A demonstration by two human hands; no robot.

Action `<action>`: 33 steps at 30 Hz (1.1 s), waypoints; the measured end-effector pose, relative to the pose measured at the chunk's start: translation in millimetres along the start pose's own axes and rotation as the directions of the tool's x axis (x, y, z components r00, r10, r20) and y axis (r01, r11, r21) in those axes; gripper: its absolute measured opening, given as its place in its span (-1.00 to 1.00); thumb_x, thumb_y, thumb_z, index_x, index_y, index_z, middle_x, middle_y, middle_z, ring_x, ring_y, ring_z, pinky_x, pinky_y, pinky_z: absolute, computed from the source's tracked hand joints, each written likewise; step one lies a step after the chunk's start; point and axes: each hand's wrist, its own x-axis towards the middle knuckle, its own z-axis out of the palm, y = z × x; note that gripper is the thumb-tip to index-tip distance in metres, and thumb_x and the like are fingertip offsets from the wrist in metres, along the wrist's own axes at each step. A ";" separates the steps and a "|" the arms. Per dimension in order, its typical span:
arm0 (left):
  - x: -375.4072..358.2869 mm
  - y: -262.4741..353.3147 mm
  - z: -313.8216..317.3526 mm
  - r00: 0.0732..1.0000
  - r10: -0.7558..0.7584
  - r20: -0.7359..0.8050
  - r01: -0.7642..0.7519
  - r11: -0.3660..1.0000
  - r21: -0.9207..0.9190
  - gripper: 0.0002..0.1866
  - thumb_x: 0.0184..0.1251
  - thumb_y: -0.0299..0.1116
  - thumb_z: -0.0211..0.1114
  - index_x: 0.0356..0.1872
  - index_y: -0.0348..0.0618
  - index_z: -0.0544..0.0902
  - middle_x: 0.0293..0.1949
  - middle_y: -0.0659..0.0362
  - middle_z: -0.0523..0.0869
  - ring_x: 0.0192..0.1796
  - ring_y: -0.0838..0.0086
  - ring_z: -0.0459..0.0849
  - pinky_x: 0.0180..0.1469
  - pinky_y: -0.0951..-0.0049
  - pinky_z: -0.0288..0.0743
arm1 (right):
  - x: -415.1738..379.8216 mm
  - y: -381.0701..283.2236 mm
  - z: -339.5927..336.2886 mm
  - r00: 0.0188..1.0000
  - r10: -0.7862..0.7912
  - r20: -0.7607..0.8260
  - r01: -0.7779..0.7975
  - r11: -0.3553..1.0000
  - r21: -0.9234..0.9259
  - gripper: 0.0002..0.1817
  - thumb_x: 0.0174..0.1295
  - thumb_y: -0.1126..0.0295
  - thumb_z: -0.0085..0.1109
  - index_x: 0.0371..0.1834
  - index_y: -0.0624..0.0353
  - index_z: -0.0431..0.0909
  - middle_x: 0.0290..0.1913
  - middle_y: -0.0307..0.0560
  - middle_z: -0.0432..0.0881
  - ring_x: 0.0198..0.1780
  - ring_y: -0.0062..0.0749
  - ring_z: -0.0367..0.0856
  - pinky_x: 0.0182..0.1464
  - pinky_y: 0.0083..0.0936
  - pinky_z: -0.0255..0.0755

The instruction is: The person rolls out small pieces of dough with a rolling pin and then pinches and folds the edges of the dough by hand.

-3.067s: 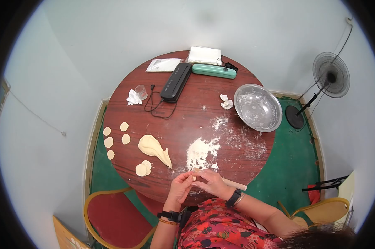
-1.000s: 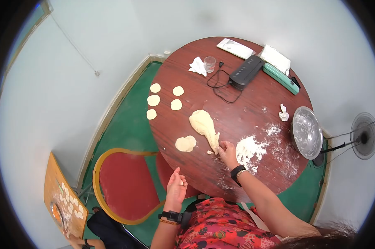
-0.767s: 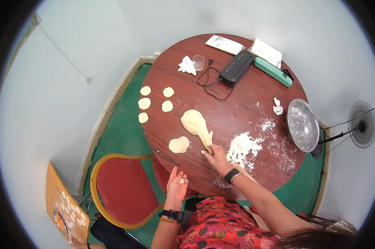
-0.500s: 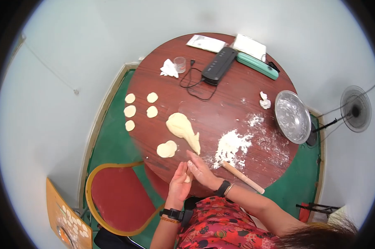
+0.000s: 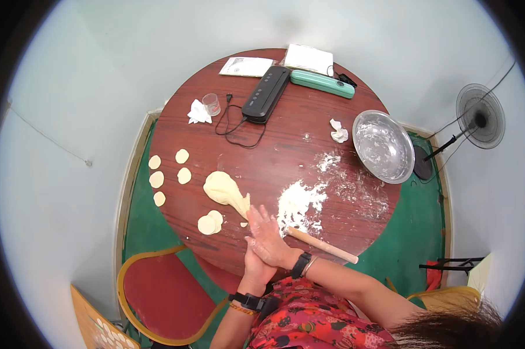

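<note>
My right hand lies across my left hand, palms pressed together at the near edge of the table. The right fingers stretch out straight. A small piece of dough showed between the palms a moment ago; it is hidden now. Just beyond my right fingertips lies a large pale lump of dough, its thin tail reaching toward them. A small dough bit rests by that tail. Left of it, flat dough rounds overlap. To the right are scattered white flour and a wooden rolling pin.
Several separate dough rounds lie at the table's left. A metal bowl dusted with flour stands at the right edge. Toward the back are a black corded device, a green device, a glass and crumpled tissue. A red chair stands left.
My hands have gone from upright palms facing each other to the right lying over the left, covering the dough piece. The camera view has shifted, so the table appears further left.
</note>
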 end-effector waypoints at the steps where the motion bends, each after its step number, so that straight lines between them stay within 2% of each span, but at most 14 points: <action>1: 0.8 0.4 2.2 1.000 0.000 0.024 0.008 0.953 -0.304 -0.30 0.55 0.19 -0.24 0.54 0.02 0.08 0.52 0.16 0.15 0.53 0.22 0.14 0.53 0.11 0.02 | -2.8 6.6 -5.3 0.997 0.001 -0.072 -0.001 1.000 -0.003 -0.19 0.26 0.15 0.01 0.50 0.38 0.03 0.51 0.36 0.05 0.50 0.46 -0.03 0.40 0.28 -0.03; 3: 1.2 -1.3 2.4 0.998 0.015 0.065 0.043 0.596 -0.802 -0.19 0.49 0.34 -0.30 0.60 0.15 -0.09 0.61 0.14 -0.07 0.61 0.15 -0.07 0.59 0.06 -0.14 | -19.1 6.8 -8.9 1.000 -0.006 0.027 0.006 1.000 0.022 -0.21 0.30 0.12 -0.03 0.49 0.39 0.03 0.51 0.37 0.04 0.51 0.46 -0.06 0.41 0.27 -0.07; 4: 4.7 -4.2 -31.4 0.996 -0.089 0.022 0.092 0.980 -0.178 -0.25 0.55 0.24 -0.26 0.57 0.01 0.00 0.56 0.16 0.08 0.57 0.29 0.04 0.58 0.20 -0.09 | -29.7 3.9 -4.2 0.999 -0.032 0.014 0.031 0.998 0.063 -0.21 0.30 0.12 -0.03 0.49 0.39 0.04 0.50 0.37 0.05 0.51 0.46 -0.06 0.41 0.28 -0.06; 7: 22.1 -46.8 -64.7 0.969 0.226 -0.095 -0.218 0.972 0.088 -0.21 0.53 0.29 -0.31 0.58 0.00 -0.04 0.58 0.15 0.05 0.59 0.25 0.02 0.59 0.17 -0.12 | -35.0 -16.4 -1.5 0.997 -0.069 0.032 0.068 0.997 0.044 -0.22 0.29 0.13 0.00 0.49 0.39 0.08 0.52 0.37 0.02 0.52 0.41 -0.06 0.43 0.21 -0.06; 9: 2.2 -36.0 -36.5 0.998 0.063 -0.031 -0.060 0.994 0.089 -0.15 0.48 0.37 -0.36 0.59 0.01 -0.07 0.58 0.14 0.03 0.59 0.23 0.02 0.59 0.15 -0.14 | -12.6 -21.4 -15.4 0.985 0.045 0.168 -0.035 0.997 -0.064 -0.23 0.30 0.14 -0.01 0.49 0.38 0.09 0.54 0.37 -0.01 0.53 0.39 -0.07 0.44 0.20 -0.08; 10: 6.1 -27.4 -17.4 1.000 0.027 0.008 -0.027 0.995 0.095 -0.14 0.47 0.37 -0.36 0.59 0.02 -0.08 0.59 0.14 0.03 0.59 0.23 0.02 0.59 0.14 -0.14 | -8.9 -7.1 -18.7 0.992 0.070 0.101 -0.082 0.989 0.123 -0.13 0.37 -0.01 -0.13 0.58 0.30 -0.16 0.58 0.28 -0.11 0.58 0.38 -0.23 0.45 0.30 -0.18; 13: 11.0 -13.0 8.5 0.996 -0.057 0.071 0.052 0.996 0.074 -0.13 0.46 0.39 -0.37 0.59 0.03 -0.08 0.59 0.15 0.02 0.59 0.23 0.02 0.59 0.14 -0.14 | -19.4 27.4 -12.6 0.993 0.089 -0.080 -0.076 0.986 0.148 -0.15 0.40 -0.06 -0.17 0.59 0.25 -0.16 0.59 0.25 -0.13 0.58 0.37 -0.25 0.45 0.31 -0.21; 15: 10.4 -10.1 11.3 0.996 -0.081 0.044 0.082 0.997 -0.005 -0.13 0.46 0.39 -0.37 0.59 0.03 -0.07 0.59 0.15 0.02 0.59 0.24 0.02 0.59 0.14 -0.13 | -38.8 26.6 -5.2 0.995 0.097 -0.004 -0.096 0.987 0.131 -0.17 0.42 -0.08 -0.24 0.58 0.26 -0.13 0.59 0.27 -0.11 0.58 0.37 -0.25 0.44 0.30 -0.19; 19: 22.0 -37.8 -12.8 0.930 0.040 -0.364 -0.055 0.998 -0.031 -0.25 0.54 0.26 -0.22 0.56 0.02 0.07 0.54 0.16 0.14 0.54 0.29 0.13 0.54 0.16 0.00 | -48.1 -0.2 -14.9 1.000 0.019 -0.015 -0.016 0.982 0.190 -0.20 0.36 0.05 -0.09 0.56 0.26 -0.02 0.56 0.28 -0.02 0.55 0.35 -0.11 0.43 0.24 -0.12; 20: 25.9 -50.2 -18.8 0.941 0.217 -0.259 -0.251 0.962 -0.106 -0.36 0.60 0.13 -0.21 0.51 -0.01 0.16 0.49 0.18 0.22 0.49 0.35 0.21 0.50 0.17 0.10 | -39.6 1.9 -12.3 1.000 0.019 -0.015 -0.017 0.994 0.111 -0.20 0.33 0.08 -0.05 0.56 0.25 -0.02 0.55 0.26 -0.01 0.55 0.35 -0.09 0.42 0.25 -0.11; 24: 14.4 -34.5 14.6 0.995 -0.100 -0.019 0.101 0.991 0.084 -0.49 0.64 -0.03 -0.13 0.44 -0.06 0.27 0.36 0.16 0.40 0.34 0.41 0.42 0.39 0.21 0.31 | -25.3 27.4 -15.4 0.975 0.186 -0.123 -0.187 0.982 0.004 -0.18 0.25 0.21 0.04 0.56 0.18 -0.01 0.54 0.24 0.04 0.53 0.31 -0.05 0.41 0.25 -0.09; 27: 11.3 -36.9 -9.6 0.965 -0.238 -0.114 0.258 0.941 0.219 -0.57 0.60 -0.20 0.04 0.35 -0.14 0.35 0.16 0.13 0.57 0.15 0.46 0.58 0.22 0.30 0.50 | -40.5 59.4 -22.9 0.959 0.196 -0.204 -0.197 0.980 0.018 -0.28 0.32 0.17 0.02 0.51 0.20 0.11 0.46 0.27 0.15 0.45 0.27 0.07 0.43 0.12 -0.03; 28: 8.3 -34.5 -11.2 0.954 -0.262 -0.148 0.280 0.952 0.125 -0.67 0.52 -0.39 0.16 0.21 -0.27 0.46 -0.01 0.12 0.65 0.02 0.45 0.66 0.12 0.41 0.58 | -46.7 66.5 -33.4 0.960 0.204 -0.194 -0.199 0.979 0.044 -0.31 0.34 0.15 0.03 0.49 0.21 0.16 0.44 0.27 0.19 0.42 0.25 0.11 0.42 0.07 -0.01; 33: 13.1 -26.7 -38.2 0.923 -0.176 -0.342 0.308 0.872 0.380 -0.71 0.38 -0.54 0.29 0.08 -0.37 0.51 -0.06 0.08 0.64 -0.01 0.36 0.68 0.08 0.50 0.63 | -95.6 104.3 -51.4 0.966 0.253 -0.041 -0.257 0.954 -0.158 -0.34 0.26 0.12 0.25 0.34 0.24 0.36 0.29 0.24 0.35 0.26 0.18 0.30 0.31 0.02 0.22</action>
